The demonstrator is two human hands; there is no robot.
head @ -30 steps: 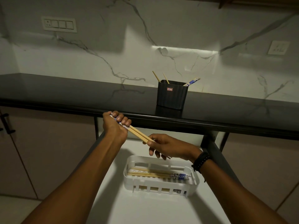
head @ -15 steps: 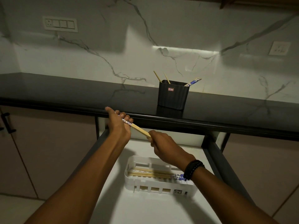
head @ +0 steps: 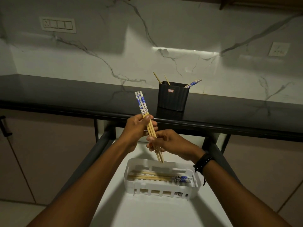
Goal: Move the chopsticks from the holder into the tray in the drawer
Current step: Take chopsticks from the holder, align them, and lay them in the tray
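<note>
I record three held chopsticks (head: pixel 144 112), bundled and tilted, with blue-and-white patterned ends up and bare wooden tips down above the far wall of the tray (head: pixel 162 192). The left grip (head: pixel 137 128) clasps the bundle mid-shaft; the right grip (head: pixel 170 142) pinches it lower. The tray, white and slotted, sits on the drawer (head: pixel 147 213) floor. Stored chopsticks (head: pixel 154 177) lie lengthwise in it, patterned ends right. The holder (head: pixel 173 99), black and ribbed, stands upright near the front edge of the tabletop (head: pixel 65 95), with remaining chopsticks (head: pixel 194 82) leaning inside.

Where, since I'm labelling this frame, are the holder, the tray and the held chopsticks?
holder (head: pixel 173 99), head view, ribbed front wall.
tray (head: pixel 164 186), head view, slotted near wall.
held chopsticks (head: pixel 141 102), head view, blue patterned upper ends.
</note>
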